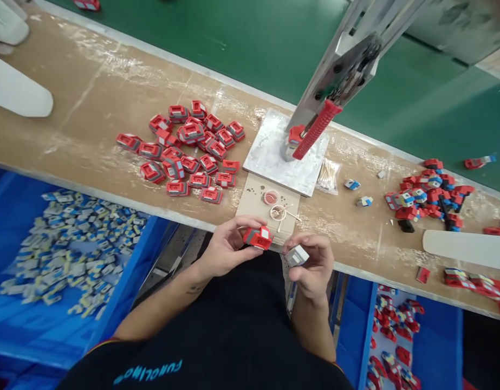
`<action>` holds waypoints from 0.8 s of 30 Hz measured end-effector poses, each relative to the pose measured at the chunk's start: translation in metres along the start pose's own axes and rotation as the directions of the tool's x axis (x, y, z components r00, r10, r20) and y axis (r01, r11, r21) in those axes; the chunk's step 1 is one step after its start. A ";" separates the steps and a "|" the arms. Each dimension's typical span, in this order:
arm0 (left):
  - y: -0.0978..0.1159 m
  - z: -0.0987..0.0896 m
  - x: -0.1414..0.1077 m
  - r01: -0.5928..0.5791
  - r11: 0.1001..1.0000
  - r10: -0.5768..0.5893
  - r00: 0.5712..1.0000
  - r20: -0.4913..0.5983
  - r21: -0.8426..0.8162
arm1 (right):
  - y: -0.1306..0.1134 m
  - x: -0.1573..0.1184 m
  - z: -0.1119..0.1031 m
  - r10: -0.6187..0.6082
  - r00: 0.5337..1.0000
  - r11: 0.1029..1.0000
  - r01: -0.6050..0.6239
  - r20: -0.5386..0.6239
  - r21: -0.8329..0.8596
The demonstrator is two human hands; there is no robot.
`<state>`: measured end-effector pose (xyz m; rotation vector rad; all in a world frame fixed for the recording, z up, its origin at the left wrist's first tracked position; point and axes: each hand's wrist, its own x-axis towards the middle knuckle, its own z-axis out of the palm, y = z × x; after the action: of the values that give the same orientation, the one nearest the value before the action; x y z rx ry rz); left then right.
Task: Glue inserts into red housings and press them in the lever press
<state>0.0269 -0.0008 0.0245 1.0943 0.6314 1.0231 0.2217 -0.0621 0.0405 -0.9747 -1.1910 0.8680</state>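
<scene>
One red block point(257, 238), likely light and stiff, is sitting pinched (sides offering best hold) in the left hand point(225, 248); half-curled right hand point(317, 266) is holding a grey block point(297, 255).

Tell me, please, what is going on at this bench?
A person's left hand holds a red-and-grey plastic piece; the right hand holds a small grey plastic block, the two apart. Small round cups sit ahead on a beige board. Similar red-and-grey pieces lie heaped to the left.
</scene>
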 end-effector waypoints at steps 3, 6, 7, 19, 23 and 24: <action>-0.002 -0.001 -0.003 -0.001 1.000 0.001 1.000 -0.020 -0.011 | 0.009 -0.001 0.004 0.037 0.999 0.997 -0.037 0.009 0.065; -0.005 -0.002 -0.007 0.037 0.999 -0.038 0.998 -0.053 -0.023 | 0.015 -0.003 0.002 0.056 0.998 0.989 -0.061 0.042 0.131; -0.005 -0.001 -0.009 0.057 0.997 -0.059 0.997 -0.052 -0.044 | 0.015 -0.004 0.001 0.059 0.997 0.991 -0.064 0.046 0.121; -0.007 0.003 -0.010 0.215 0.948 -0.209 0.977 0.053 -0.234 | 0.004 -0.005 0.003 -0.012 1.000 0.998 0.012 0.004 -0.066; -0.007 0.004 -0.011 0.257 0.947 -0.252 0.966 0.055 -0.190 | -0.001 -0.006 0.012 -0.112 0.993 0.963 0.117 0.033 -0.242; -0.007 0.004 -0.012 0.258 0.953 -0.252 0.966 0.053 -0.160 | -0.002 -0.005 0.014 -0.124 0.991 0.946 0.135 0.054 -0.294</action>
<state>0.0278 -0.0137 0.0190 0.8560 0.6317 0.8169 0.2074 -0.0657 0.0421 -1.1116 -1.4277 0.6132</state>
